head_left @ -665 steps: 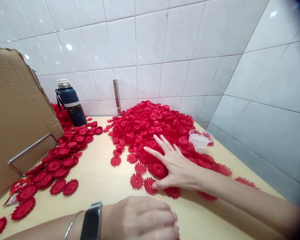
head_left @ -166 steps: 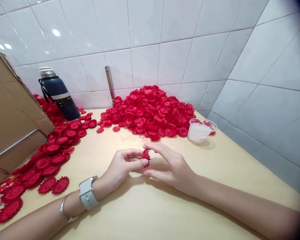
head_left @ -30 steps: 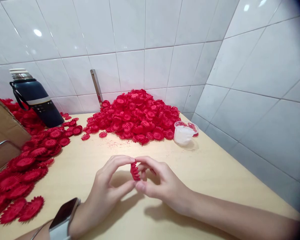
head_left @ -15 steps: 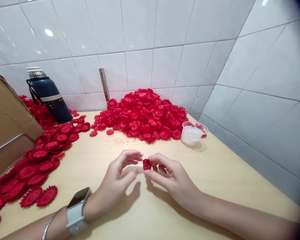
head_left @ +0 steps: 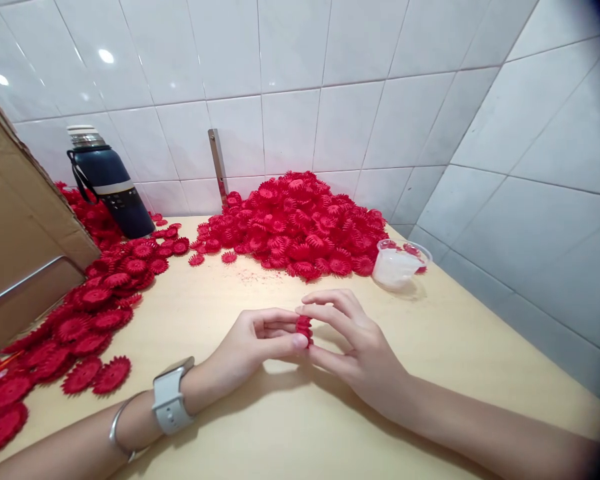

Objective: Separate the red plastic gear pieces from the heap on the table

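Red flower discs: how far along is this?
Done: flat discs lie spread along the table's left side. In hand: left hand and right hand pinch one small stack of discs together. Left: the large heap at the wall looks untouched. Plastic cup sits beside it.

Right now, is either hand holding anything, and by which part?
Both hold one small stack of red flower pieces: the left hand pinches its near side with thumb and fingers, and the right hand grips its far side with its fingertips.
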Available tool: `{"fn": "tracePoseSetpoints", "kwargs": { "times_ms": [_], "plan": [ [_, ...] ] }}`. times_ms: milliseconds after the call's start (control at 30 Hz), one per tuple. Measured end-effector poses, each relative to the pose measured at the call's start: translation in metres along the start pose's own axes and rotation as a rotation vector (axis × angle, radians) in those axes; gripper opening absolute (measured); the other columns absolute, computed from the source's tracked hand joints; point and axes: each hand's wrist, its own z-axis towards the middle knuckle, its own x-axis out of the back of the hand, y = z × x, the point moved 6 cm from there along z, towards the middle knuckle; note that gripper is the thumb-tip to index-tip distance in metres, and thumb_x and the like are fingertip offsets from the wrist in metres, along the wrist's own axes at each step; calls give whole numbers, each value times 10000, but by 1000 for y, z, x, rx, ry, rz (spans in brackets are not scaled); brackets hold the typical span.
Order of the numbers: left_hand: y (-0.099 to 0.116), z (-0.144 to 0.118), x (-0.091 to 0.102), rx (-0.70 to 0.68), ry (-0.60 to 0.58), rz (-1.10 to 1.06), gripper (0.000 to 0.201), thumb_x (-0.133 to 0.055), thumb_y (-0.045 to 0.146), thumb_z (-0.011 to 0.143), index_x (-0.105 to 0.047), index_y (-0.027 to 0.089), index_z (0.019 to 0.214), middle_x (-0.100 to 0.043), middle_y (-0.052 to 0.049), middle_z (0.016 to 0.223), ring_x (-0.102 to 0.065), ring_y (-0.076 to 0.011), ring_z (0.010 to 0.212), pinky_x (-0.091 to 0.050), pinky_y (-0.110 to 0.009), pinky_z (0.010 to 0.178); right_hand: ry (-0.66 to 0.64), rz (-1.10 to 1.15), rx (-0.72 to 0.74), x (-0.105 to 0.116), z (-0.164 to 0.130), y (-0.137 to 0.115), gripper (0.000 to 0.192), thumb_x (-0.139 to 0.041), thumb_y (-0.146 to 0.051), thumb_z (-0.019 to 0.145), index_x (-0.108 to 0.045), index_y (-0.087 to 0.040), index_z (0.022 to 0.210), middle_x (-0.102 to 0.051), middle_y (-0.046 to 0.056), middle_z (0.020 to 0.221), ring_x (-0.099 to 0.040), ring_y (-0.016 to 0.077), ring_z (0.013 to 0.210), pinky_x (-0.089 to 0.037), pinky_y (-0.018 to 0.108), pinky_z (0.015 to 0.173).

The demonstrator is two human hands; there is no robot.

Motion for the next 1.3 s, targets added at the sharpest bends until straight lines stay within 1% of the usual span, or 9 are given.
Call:
{"fn": "tracePoseSetpoints", "kwargs": {
  "times_ms": [167,367,500,667,867,1000,1100,1200,1300],
  "plan": [
    [0,-1,4,-3,44,32,147,-668,202,673,-648,125,796,-658,-34,756,-596,-147,723,-461,-259,689,-54,1,36,-5,-2,-2,435,-629,-179,718,-451,-197,1113,-560,88,998,-489,229,939,-461,392,781],
    [4,-5,1,-27,25,206,121,-619,197,714,-617,105,636,-586,6,594,-523,-92,566,-398,-198,554,-95,12,7,-7,-2,-1,502,-646,-205,704,-428,-185,1155,-559,102,1022,-487,235,954,-468,389,781],
    [2,-4,-3,-51,-34,178,113,-657,191,678,-640,123,766,-634,-16,724,-573,-125,657,-443,-226,623,-132,52,36,-9,-3,-3,529,-622,-201,724,-409,-178,1208,-548,109,1043,-482,229,976,-469,385,800],
    [-1,-2,-3,-63,-60,106,236,-680,184,662,-641,148,892,-657,-39,833,-603,-158,760,-480,-279,709,-100,69,56,-7,-2,-3,305,-538,-159,787,-527,-135,1091,-595,116,965,-507,214,936,-480,355,772],
    [-3,0,-3,-21,-85,-15,245,-649,204,710,-643,168,953,-651,-30,861,-599,-130,746,-507,-278,710,-99,51,76,-7,-2,-2,344,-444,-57,807,-529,-158,1124,-618,92,989,-502,205,986,-465,354,806],
    [-2,0,-1,10,-73,-3,200,-645,234,714,-663,151,895,-643,-38,874,-591,-129,742,-508,-278,708,-108,62,97,-7,-4,-2,321,-446,-76,832,-552,-203,1108,-650,54,947,-500,203,987,-459,362,813],
    [-3,1,0,33,-66,8,206,-647,236,710,-663,150,896,-645,-42,873,-587,-136,762,-498,-271,713,-98,61,110,-8,-4,-2,349,-438,-68,835,-537,-233,1127,-652,41,959,-502,200,1000,-455,370,828],
    [-2,1,-1,13,-60,8,202,-658,202,694,-659,144,887,-651,-36,830,-585,-126,739,-483,-241,695,-94,33,73,-10,-4,0,388,-506,-143,810,-475,-191,1194,-598,96,1064,-483,223,1049,-456,387,847],
    [0,0,-1,-16,-33,46,148,-683,166,658,-656,127,798,-641,-14,726,-570,-104,657,-461,-203,630,-105,8,28,-12,-4,1,595,-604,-253,746,-362,-139,1278,-498,159,1188,-439,255,1109,-437,413,885]
  ]
}}
